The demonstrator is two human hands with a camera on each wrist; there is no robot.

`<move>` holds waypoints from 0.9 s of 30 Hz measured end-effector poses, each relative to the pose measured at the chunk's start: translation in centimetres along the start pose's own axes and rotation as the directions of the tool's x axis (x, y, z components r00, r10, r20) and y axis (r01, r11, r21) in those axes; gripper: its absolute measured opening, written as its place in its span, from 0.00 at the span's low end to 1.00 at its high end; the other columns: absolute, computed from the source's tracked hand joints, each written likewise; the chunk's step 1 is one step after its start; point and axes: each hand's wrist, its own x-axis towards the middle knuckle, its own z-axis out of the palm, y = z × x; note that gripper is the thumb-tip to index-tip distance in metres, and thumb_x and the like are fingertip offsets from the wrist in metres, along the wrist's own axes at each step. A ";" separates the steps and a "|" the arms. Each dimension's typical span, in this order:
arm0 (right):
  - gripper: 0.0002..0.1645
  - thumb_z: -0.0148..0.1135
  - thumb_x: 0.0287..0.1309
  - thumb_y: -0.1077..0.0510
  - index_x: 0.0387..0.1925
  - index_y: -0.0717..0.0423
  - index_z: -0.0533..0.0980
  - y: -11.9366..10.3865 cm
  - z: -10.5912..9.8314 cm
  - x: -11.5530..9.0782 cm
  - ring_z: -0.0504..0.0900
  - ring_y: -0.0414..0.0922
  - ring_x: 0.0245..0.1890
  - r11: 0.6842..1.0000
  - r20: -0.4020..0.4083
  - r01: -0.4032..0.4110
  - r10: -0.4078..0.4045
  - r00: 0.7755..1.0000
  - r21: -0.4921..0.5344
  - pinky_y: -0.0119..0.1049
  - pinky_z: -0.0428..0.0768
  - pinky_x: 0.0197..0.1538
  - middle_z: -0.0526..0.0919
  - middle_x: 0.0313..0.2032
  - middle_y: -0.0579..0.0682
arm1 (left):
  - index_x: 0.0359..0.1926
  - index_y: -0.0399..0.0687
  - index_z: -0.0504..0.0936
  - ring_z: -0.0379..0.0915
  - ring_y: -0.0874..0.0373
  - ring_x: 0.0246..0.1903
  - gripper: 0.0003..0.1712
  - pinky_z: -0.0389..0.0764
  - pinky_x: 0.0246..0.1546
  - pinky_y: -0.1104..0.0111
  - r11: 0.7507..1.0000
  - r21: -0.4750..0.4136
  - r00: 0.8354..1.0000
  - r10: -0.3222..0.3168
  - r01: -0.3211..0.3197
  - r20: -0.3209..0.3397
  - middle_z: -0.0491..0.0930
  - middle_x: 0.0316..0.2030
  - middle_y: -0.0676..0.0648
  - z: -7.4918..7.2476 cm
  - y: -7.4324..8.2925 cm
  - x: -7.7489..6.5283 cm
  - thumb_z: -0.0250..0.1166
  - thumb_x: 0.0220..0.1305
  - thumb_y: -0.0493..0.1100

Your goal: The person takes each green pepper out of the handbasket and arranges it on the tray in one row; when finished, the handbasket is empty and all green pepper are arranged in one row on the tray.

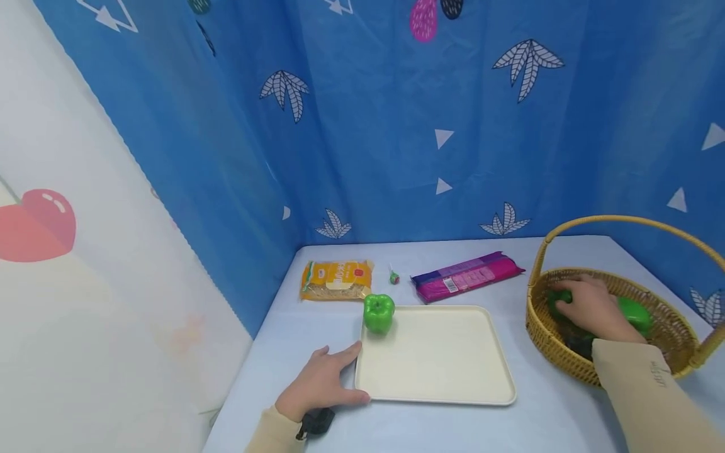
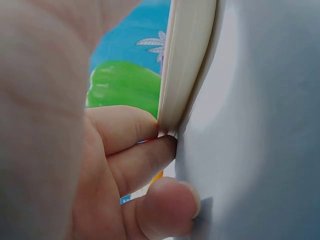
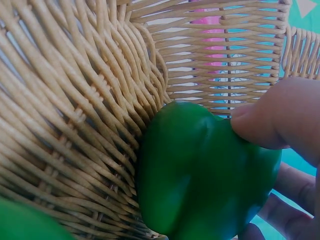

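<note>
— Where was our right hand point(image 1: 591, 309)?

— Down in the basket point(image 1: 674, 327), fingers point(image 3: 280, 120) curled round a dark green pepper point(image 3: 200, 170) lying against the wicker wall. A brighter green thing point(image 1: 634, 313) lay just beside it.

— And our left hand point(image 1: 323, 384)?

— Flat on the worktop point(image 1: 430, 428), fingers point(image 2: 135, 150) relaxed against the tray's point(image 1: 436, 355) near corner, probably to steady it. Another pepper point(image 1: 378, 313) stood upright at the tray's far left corner.

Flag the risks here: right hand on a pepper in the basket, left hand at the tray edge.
1. The right hand grips a dark green pepper against the wicker basket wall; lifting could snag.
2. The light green pepper stands at the tray corner; a left hand nudge might roll it off.
</note>
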 end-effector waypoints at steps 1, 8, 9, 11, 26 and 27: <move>0.27 0.65 0.61 0.59 0.59 0.70 0.77 -0.1 0.0 0.1 0.59 0.83 0.59 1.000 -0.005 0.001 -0.001 1.000 0.002 0.84 0.63 0.49 0.69 0.59 0.81 | 0.78 0.51 0.64 0.71 0.53 0.70 0.68 0.58 0.74 0.37 1.000 0.003 1.000 -0.001 0.001 -0.002 0.70 0.73 0.52 0.0 0.0 0.0 0.64 0.46 0.87; 0.26 0.70 0.59 0.58 0.55 0.68 0.79 -0.2 0.2 0.0 0.62 0.81 0.58 1.000 -0.025 -0.006 0.006 1.000 0.017 0.82 0.65 0.51 0.70 0.58 0.79 | 0.79 0.51 0.63 0.71 0.52 0.70 0.68 0.58 0.74 0.36 1.000 -0.012 1.000 0.004 -0.004 -0.006 0.71 0.72 0.51 0.3 -0.4 -0.1 0.64 0.46 0.87; 0.26 0.71 0.59 0.58 0.55 0.68 0.79 -0.3 0.3 -0.1 0.63 0.81 0.58 1.000 -0.028 -0.006 0.006 1.000 0.019 0.82 0.66 0.51 0.70 0.58 0.79 | 0.79 0.51 0.64 0.71 0.52 0.69 0.68 0.58 0.74 0.36 1.000 -0.011 1.000 0.005 -0.005 -0.007 0.71 0.72 0.51 0.3 -0.6 -0.1 0.64 0.46 0.87; 0.25 0.70 0.59 0.59 0.55 0.69 0.78 -0.5 0.6 -0.1 0.64 0.80 0.58 1.000 -0.036 -0.001 0.002 0.999 0.024 0.81 0.67 0.51 0.69 0.58 0.79 | 0.79 0.51 0.64 0.72 0.51 0.69 0.68 0.58 0.74 0.36 1.000 -0.005 1.000 0.004 -0.004 -0.009 0.71 0.72 0.51 0.3 -0.8 -0.2 0.63 0.45 0.87; 0.24 0.65 0.65 0.56 0.56 0.69 0.77 -0.4 0.1 -0.2 0.72 0.73 0.54 0.996 -0.084 -0.018 0.026 0.996 0.092 0.68 0.77 0.47 0.72 0.56 0.76 | 0.78 0.50 0.64 0.72 0.50 0.69 0.69 0.58 0.74 0.37 1.000 -0.013 1.000 0.017 -0.017 -0.015 0.71 0.72 0.51 0.1 -0.8 0.0 0.63 0.45 0.87; 0.24 0.65 0.65 0.56 0.56 0.70 0.77 -0.3 0.0 -0.2 0.72 0.73 0.53 0.995 -0.089 -0.018 0.026 0.996 0.094 0.67 0.78 0.46 0.73 0.56 0.76 | 0.78 0.49 0.64 0.72 0.50 0.69 0.69 0.57 0.74 0.37 1.000 -0.013 1.000 0.019 -0.019 -0.017 0.71 0.72 0.51 0.1 -0.8 0.1 0.63 0.45 0.87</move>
